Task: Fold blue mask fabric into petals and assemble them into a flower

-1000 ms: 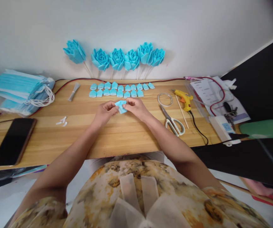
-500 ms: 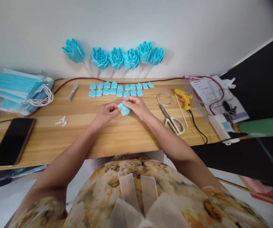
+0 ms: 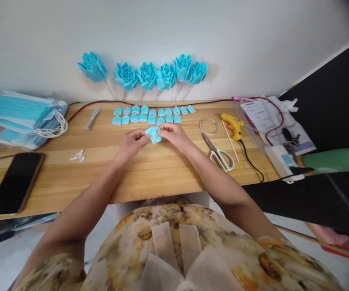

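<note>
A small folded blue piece (image 3: 153, 134) sits between my two hands just above the wooden table (image 3: 150, 169). My left hand (image 3: 132, 143) pinches its left side, fingers closed on it. From the right, my right hand (image 3: 174, 135) grips the same piece with closed fingers. Just beyond my hands lie two rows of several folded blue petals (image 3: 151, 114). Several finished blue flowers on sticks (image 3: 145, 74) lean against the white wall behind them.
A stack of blue face masks (image 3: 25, 117) and a black phone (image 3: 15, 182) lie at the left. Scissors (image 3: 219, 153), a tape ring (image 3: 209, 125), a yellow glue gun (image 3: 234, 125), a thin stick and papers with cables lie at the right. White scraps (image 3: 77, 156) lie left of my hands.
Both hands kept turning and refolding the blue piece in place; it tilted down half a second ago and now sits flatter between the fingers. Nothing else moved.
</note>
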Tool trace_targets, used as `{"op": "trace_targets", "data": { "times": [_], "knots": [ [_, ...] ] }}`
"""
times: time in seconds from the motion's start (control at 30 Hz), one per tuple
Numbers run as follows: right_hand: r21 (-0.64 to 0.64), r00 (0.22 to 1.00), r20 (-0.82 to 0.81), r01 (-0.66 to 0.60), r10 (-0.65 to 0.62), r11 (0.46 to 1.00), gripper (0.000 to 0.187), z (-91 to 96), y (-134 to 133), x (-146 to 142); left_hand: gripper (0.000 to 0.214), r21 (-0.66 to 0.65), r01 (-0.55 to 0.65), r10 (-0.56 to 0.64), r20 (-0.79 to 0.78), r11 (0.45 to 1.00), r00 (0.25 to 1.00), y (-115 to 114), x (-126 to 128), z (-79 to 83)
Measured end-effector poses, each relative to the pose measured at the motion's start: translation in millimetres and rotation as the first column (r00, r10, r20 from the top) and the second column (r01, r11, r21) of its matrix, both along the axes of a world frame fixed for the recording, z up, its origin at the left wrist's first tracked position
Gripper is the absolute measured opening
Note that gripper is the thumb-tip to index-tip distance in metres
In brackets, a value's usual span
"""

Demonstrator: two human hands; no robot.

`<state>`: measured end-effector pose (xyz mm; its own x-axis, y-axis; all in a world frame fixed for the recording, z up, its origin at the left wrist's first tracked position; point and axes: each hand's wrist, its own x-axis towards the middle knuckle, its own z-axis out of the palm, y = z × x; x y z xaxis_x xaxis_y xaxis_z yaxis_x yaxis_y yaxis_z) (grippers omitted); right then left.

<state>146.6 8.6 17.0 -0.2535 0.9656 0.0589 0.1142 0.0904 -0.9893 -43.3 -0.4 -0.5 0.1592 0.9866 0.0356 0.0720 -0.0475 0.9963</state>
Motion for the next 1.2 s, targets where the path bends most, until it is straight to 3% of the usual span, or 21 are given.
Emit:
{"op": "trace_targets", "data": {
  "times": [0.1, 0.2, 0.27, 0.33, 0.4, 0.5, 0.63, 0.8, 0.9, 0.97, 1.0, 1.1, 1.13, 1.2],
  "knots": [
    [0.049, 0.999, -0.009, 0.033, -0.032, 0.998, 0.021, 2.9, 10, 15, 0.028, -0.006, -0.014, 0.014, -0.077, 1.000, 0.997, 1, -3, 0.7],
    [0.169, 0.972, 0.059, 0.214, -0.226, 0.962, 0.027, 5.3, 27, 43, 0.026, -0.009, -0.031, 0.028, -0.249, 0.999, 0.968, 0, -6, 0.7],
    [0.297, 0.884, 0.213, 0.347, -0.416, 0.890, 0.025, 4.9, 36, 62, 0.027, 0.004, -0.027, 0.027, -0.367, 1.000, 0.930, 0, -7, -0.5],
    [0.368, 0.738, 0.427, 0.386, -0.522, 0.846, 0.023, 2.6, 39, 73, 0.028, 0.021, -0.018, 0.026, -0.450, 1.000, 0.893, 0, -8, -2.2],
    [0.392, 0.619, 0.597, 0.331, -0.511, 0.858, 0.025, -0.5, 39, 75, 0.029, 0.055, -0.022, 0.047, -0.517, 0.998, 0.855, 0, -10, -3.1],
    [0.405, 0.524, 0.731, 0.183, -0.437, 0.896, 0.027, -4.0, 33, 65, 0.029, 0.117, -0.038, 0.101, -0.592, 0.992, 0.800, 0, -11, -1.4],
    [0.393, 0.420, 0.820, 0.078, -0.388, 0.916, 0.033, -7.7, 27, 52, 0.042, 0.155, -0.009, 0.108, -0.645, 0.988, 0.756, 1, -13, 4.0],
    [0.397, 0.358, 0.843, 0.087, -0.401, 0.913, 0.035, -16.5, 30, 52, 0.044, 0.173, -0.022, 0.125, -0.615, 0.985, 0.779, 1, -13, 4.8],
    [0.394, 0.391, 0.818, 0.152, -0.422, 0.906, 0.040, -19.7, 34, 57, 0.043, 0.177, -0.035, 0.131, -0.569, 0.984, 0.812, 0, -12, 4.8],
    [0.388, 0.490, 0.746, 0.230, -0.451, 0.893, 0.040, -18.3, 37, 59, 0.042, 0.172, -0.034, 0.121, -0.531, 0.985, 0.839, -1, -11, 7.0],
    [0.374, 0.577, 0.673, 0.275, -0.464, 0.885, 0.038, -16.5, 38, 58, 0.041, 0.164, -0.033, 0.112, -0.504, 0.986, 0.857, -2, -10, 8.7],
    [0.198, 0.895, 0.241, 0.334, -0.376, 0.922, 0.035, -8.3, 36, 49, 0.041, 0.122, -0.010, 0.056, -0.383, 0.993, 0.922, -5, -5, 15.6],
    [0.100, 0.956, 0.052, 0.284, -0.290, 0.953, 0.036, -5.3, 33, 44, 0.041, 0.104, 0.006, 0.029, -0.333, 0.995, 0.942, -6, -4, 18.0],
    [-0.051, 0.964, -0.240, 0.107, -0.116, 0.993, 0.036, -0.3, 24, 31, 0.041, 0.064, 0.042, -0.026, -0.231, 0.997, 0.973, -9, 0, 21.7]
  ]
}}
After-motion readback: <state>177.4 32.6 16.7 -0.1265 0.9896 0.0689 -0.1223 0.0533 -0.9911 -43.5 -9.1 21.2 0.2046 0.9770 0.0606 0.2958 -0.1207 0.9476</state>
